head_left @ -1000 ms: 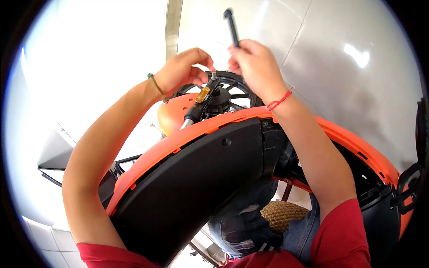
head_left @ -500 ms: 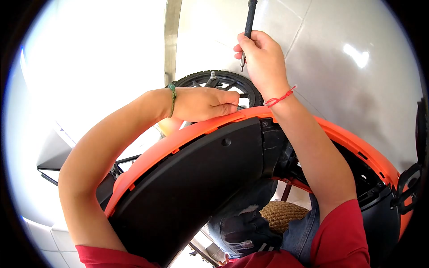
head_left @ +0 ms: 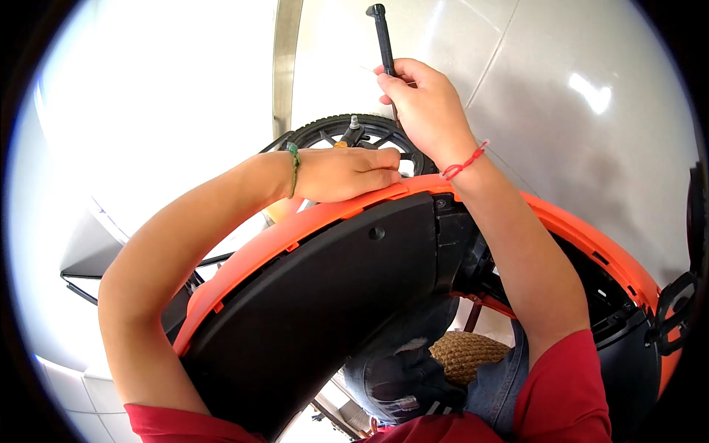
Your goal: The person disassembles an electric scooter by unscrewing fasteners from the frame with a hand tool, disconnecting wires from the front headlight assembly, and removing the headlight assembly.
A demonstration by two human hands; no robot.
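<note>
The slim black tool (head_left: 383,40) sits in your right hand (head_left: 426,103), up and to the right of your left hand (head_left: 336,174), so the right is plainly the nearer one: its thumb and fingers pinch the tool toward the lower end of the handle. The long axis runs close to upright in the view, the top leaning a little left, with the thick handle pointing away from you and the thin shaft pointing back toward the orange panel (head_left: 325,211). That shaft lies above your left fingertips in the view, against the backdrop of the wheel (head_left: 317,125), and appears clear of the panel, though depth is hard to judge. Your left fingers lie close together along the panel's outer edge; whether they grip it or merely rest there can't be told, since their undersides are hidden. The tool looks dark, long and straight, with a knob that juts sideways at the far end. The panel is a smooth, bright, curved band with small tabs along its inner edge, beside the black inner cover (head_left: 332,295).
</note>
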